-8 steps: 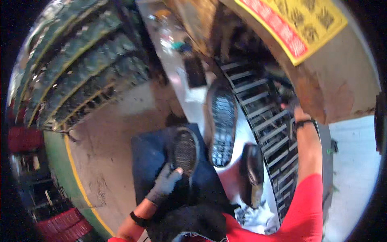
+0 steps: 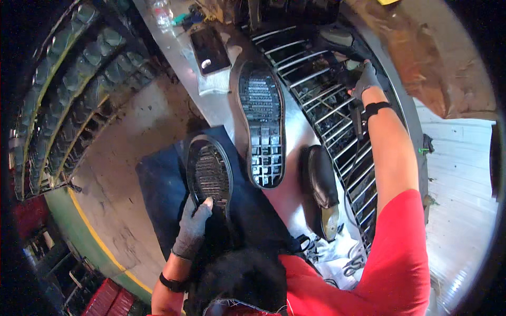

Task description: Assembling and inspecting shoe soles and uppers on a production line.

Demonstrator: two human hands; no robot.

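A black shoe sole (image 2: 211, 167) is held above the dark blue lap cloth (image 2: 161, 192) by the gloved left hand (image 2: 191, 224), closed on its near end with the thumb laid over the rim; on the metal table (image 2: 298, 124), a bare strip is left between a second sole (image 2: 259, 124) and the black shoe upper (image 2: 321, 179), bounded at right by the barred rack (image 2: 329, 126); the gloved right hand (image 2: 367, 81) is extended above the rack, but whether anything is gripped cannot be told; compared with the earlier frame, the held sole is kept in the same grasp, while the right hand is carried farther forward
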